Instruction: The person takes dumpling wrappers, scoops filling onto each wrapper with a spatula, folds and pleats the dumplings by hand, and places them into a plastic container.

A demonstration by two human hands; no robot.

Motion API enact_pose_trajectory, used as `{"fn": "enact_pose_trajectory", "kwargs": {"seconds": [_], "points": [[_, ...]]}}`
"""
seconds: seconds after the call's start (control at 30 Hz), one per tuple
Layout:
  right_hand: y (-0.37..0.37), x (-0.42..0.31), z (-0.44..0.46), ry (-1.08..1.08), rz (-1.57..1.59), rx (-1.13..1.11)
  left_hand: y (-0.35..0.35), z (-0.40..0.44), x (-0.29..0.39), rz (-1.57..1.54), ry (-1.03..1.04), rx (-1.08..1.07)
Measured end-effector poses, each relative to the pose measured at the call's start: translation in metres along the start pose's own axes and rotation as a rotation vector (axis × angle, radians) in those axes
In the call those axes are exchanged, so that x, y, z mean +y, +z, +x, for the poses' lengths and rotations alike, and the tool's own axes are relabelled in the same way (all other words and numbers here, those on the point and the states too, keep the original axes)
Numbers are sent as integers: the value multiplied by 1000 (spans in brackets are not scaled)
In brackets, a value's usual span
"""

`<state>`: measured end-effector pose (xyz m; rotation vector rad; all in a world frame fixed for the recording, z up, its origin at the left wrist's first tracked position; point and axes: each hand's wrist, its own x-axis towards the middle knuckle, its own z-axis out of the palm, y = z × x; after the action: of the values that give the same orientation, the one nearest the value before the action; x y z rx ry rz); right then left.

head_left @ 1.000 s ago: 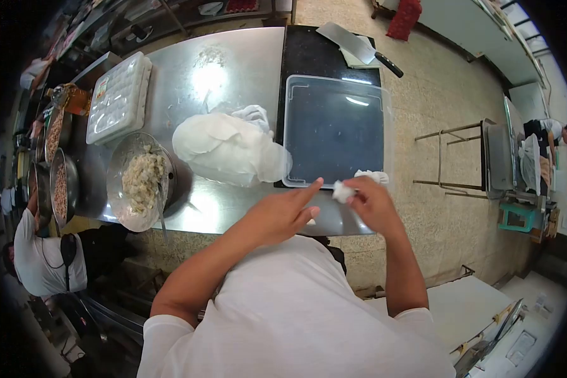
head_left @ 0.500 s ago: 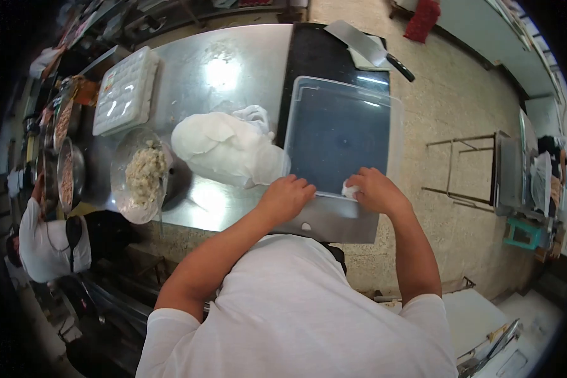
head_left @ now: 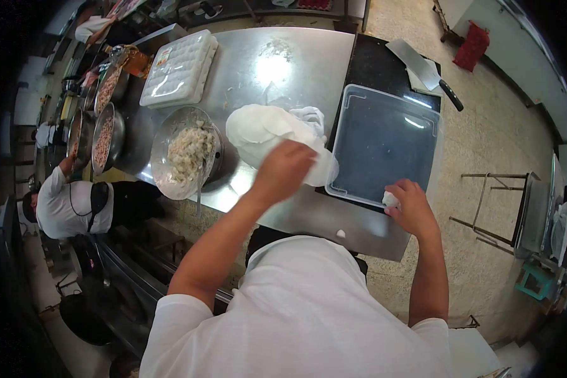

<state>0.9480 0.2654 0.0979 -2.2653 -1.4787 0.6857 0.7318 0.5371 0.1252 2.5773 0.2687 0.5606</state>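
My left hand (head_left: 285,169) is over the near side of a large white dough-like mass (head_left: 258,123) partly covered by clear plastic. Motion blurs its fingers, so whether they hold anything does not show. My right hand (head_left: 416,211) is closed around a small white lump (head_left: 390,200), which looks like dough, at the near right edge of a clear plastic container (head_left: 343,135). That container lies on a black board. Between my hands and body, a small white scrap (head_left: 341,234) rests on the steel table (head_left: 312,222).
A cleaver (head_left: 422,68) lies at the far right of the board. To the left stand a bowl of pale chopped filling (head_left: 189,154), a white lidded tray (head_left: 179,68) and metal bowls of pinkish filling (head_left: 103,138). Another person (head_left: 72,205) works at the left.
My left hand has lifted from the container's near left corner and moved over the white mass. My right hand stays at the container's near edge with the lump. The view has turned left.
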Motion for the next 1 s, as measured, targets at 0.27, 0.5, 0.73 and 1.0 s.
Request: {"fn": "enact_pose_trajectory", "kwargs": {"seconds": [0.27, 0.5, 0.73, 1.0], "points": [[40, -66, 37, -261, 8, 104, -7, -20, -11, 204, -36, -90], [51, -57, 35, -136, -168, 14, 5, -31, 0, 256, -52, -76], [42, -120, 96, 52, 504, 94, -5, -41, -7, 134, -124, -26], [51, -119, 136, 174, 578, -118, -17, -51, -3, -37, -242, 136]]}}
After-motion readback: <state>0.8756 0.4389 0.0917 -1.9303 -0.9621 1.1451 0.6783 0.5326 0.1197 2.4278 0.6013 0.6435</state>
